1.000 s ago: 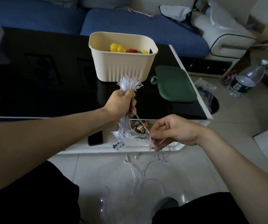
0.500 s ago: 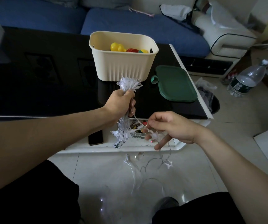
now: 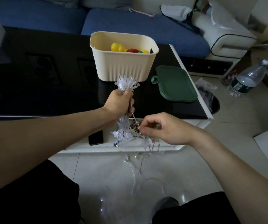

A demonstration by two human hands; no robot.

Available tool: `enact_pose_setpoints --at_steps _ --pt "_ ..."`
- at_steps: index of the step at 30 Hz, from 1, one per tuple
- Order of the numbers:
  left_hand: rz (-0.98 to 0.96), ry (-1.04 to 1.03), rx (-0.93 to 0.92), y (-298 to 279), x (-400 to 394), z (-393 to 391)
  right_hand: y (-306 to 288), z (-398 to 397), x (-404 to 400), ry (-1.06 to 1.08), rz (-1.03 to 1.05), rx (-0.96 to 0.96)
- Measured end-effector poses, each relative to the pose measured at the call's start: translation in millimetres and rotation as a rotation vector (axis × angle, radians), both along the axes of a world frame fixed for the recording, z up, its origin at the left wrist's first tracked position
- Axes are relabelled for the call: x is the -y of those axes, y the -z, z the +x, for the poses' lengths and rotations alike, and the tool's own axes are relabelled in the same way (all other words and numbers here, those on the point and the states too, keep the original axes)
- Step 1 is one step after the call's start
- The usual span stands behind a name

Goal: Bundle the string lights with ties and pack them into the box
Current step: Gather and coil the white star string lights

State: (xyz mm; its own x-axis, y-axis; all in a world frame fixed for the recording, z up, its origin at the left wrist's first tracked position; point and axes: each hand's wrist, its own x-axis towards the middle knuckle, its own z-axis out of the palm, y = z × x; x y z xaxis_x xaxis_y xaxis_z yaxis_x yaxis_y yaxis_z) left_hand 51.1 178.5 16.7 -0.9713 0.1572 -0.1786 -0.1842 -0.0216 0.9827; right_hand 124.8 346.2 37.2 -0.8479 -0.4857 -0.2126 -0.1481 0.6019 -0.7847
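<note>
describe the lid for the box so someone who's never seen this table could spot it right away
Start at the black table and find the cream box standing on it. Just right of the box, the lid lies flat near the table's edge. It is the only dark green thing there, a rounded rectangle with a small loop tab.

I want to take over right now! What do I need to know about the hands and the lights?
Left hand: grips the gathered bundle of string lights upright above the table edge.
Right hand: pinches the thin loose strand running from the bundle.
More wire hangs down to the floor.
The cream box stands open on the black table, toys already inside; its green lid lies beside it.
Done: most lights gathered.
Left: gather the rest, tie the bundle, put it in the box. No tie is visible on it yet.
</note>
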Motion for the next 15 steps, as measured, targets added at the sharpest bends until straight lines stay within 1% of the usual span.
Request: enact_pose_setpoints --at_steps 8,15 --pt "-0.002 -0.018 0.038 2.0 -0.5 0.9 -2.0 2.0 0.7 -0.113 0.029 0.031" --pt "0.002 -0.061 0.057 3.9 6.1 -6.7 -2.2 4.8 4.0 -0.218 0.071 0.181"
